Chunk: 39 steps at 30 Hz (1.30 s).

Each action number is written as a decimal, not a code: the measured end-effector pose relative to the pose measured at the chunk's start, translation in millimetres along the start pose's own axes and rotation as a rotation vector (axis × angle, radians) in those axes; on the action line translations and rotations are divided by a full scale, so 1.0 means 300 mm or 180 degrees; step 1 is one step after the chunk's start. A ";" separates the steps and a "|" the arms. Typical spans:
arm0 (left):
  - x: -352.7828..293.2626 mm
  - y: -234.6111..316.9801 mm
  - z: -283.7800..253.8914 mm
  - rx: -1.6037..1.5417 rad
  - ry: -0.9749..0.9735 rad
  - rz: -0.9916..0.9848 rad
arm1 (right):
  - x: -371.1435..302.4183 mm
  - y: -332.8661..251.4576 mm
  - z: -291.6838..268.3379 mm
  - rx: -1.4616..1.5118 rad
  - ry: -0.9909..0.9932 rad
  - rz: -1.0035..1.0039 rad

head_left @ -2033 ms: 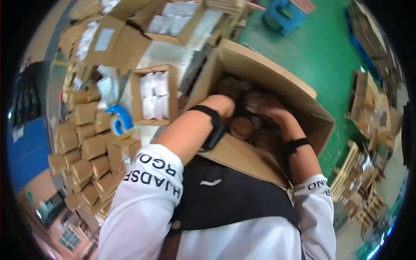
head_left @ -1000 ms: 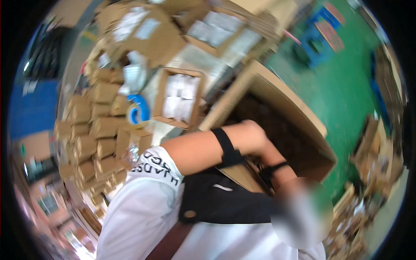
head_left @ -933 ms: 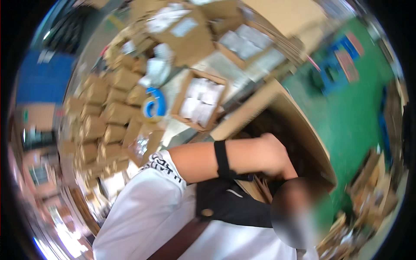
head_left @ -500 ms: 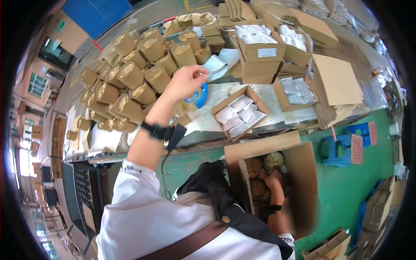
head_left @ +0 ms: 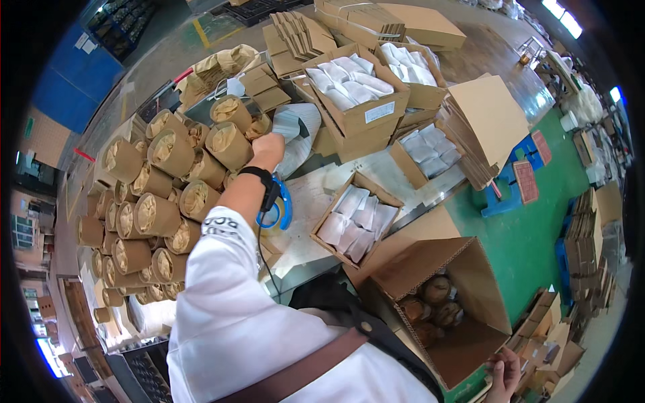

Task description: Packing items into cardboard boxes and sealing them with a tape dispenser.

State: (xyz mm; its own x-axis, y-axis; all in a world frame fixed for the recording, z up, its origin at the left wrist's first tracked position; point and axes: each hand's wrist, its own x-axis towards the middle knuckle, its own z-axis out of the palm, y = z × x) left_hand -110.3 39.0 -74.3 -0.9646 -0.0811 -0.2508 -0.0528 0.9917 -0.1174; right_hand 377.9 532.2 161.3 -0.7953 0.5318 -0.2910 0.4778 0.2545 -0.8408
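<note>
Beside the brown paper tubes, my left hand (head_left: 270, 149) is closed, its fingers curled at the edge of a curved greyish-white sheet (head_left: 295, 138). Its fingertips are hidden, so what they grip cannot be made out. A blue tape ring (head_left: 285, 205) lies just below that wrist. My right hand (head_left: 504, 373) is at the lower right, outside the tall cardboard carton (head_left: 480, 295). Its fingers are loosely bent and apart, with nothing visible in them. Down inside the carton are several round, brownish jar-like things (head_left: 437, 290).
Many brown paper tubes (head_left: 157, 213) stuffed with crumpled paper crowd the table's left. An open box of white packets (head_left: 356, 221) sits near the table edge. More packet boxes (head_left: 359, 87) and flat cardboard (head_left: 487, 114) stand behind. Blue stools (head_left: 504, 195) are on the green floor.
My right hand has come out of the carton to its near right side. My left hand has gone from above the sheet down to its edge. The view has shifted.
</note>
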 end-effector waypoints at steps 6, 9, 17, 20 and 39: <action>-0.043 -0.071 -0.093 -0.0906 0.0624 0.0199 | 0.055 -0.040 0.212 0.0287 0.0164 -0.0295; -0.073 -0.145 0.038 -0.1917 0.1094 0.0722 | 0.135 -0.124 0.337 0.0008 -0.0539 -0.0658; -0.530 -0.022 0.047 -0.0638 -0.0601 0.0048 | 0.332 -0.541 0.814 -0.0884 -0.2888 -0.2345; -0.513 0.039 0.157 -0.0835 -0.0244 -0.0216 | 0.464 -0.563 1.246 -0.1705 -0.3391 -0.3035; -0.639 0.143 0.328 -0.1600 -0.0290 -0.0151 | 0.952 -0.344 2.144 -0.1180 -0.2595 -0.1261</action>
State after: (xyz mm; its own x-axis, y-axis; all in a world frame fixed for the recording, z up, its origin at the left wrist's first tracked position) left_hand 97.7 87.3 -125.8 -0.9329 -0.1135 -0.3417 -0.2354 0.9104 0.3404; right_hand -138.6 138.5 -128.7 -0.8708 -0.3327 -0.3620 0.0965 0.6062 -0.7894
